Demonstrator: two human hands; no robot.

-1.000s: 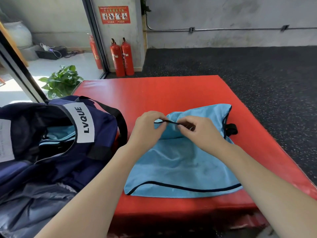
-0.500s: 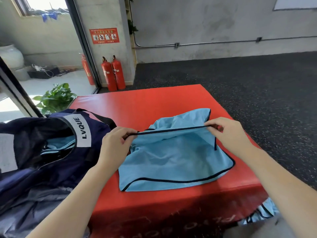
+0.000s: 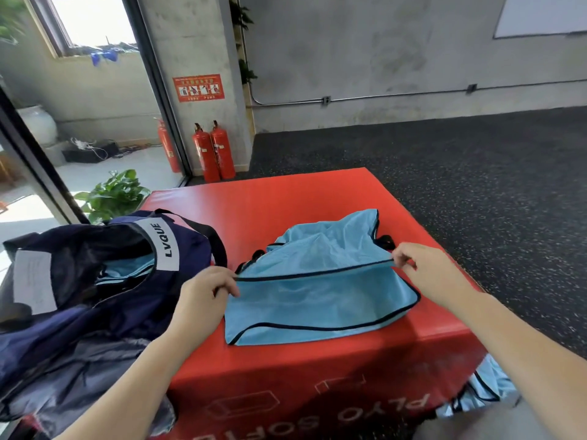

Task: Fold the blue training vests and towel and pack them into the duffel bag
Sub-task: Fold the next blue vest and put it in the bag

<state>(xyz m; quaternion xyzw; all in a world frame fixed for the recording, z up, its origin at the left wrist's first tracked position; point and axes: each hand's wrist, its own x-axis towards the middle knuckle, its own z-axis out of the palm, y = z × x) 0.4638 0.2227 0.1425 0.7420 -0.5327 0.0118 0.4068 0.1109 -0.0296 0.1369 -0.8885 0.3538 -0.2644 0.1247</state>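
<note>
A light blue training vest (image 3: 317,300) with black trim lies on the red plyo box (image 3: 286,198). My left hand (image 3: 206,293) pinches the left end of its black-trimmed edge, and my right hand (image 3: 428,274) pinches the right end, holding that edge stretched taut between them. The navy duffel bag (image 3: 95,281), labelled LVQUE, stands open at the left, and light blue fabric (image 3: 124,271) shows inside it. More blue vests (image 3: 482,395) lie low at the right, beside the box's front corner.
Two red fire extinguishers (image 3: 212,154) stand by the concrete pillar beyond the box, a third (image 3: 166,144) behind the glass. A potted plant (image 3: 111,195) sits behind the bag. Dark speckled rubber floor (image 3: 444,169) surrounds the box on the right.
My hands started close together on the vest's trim and have moved apart, drawing the edge out straight. The view has tilted up and pulled back.
</note>
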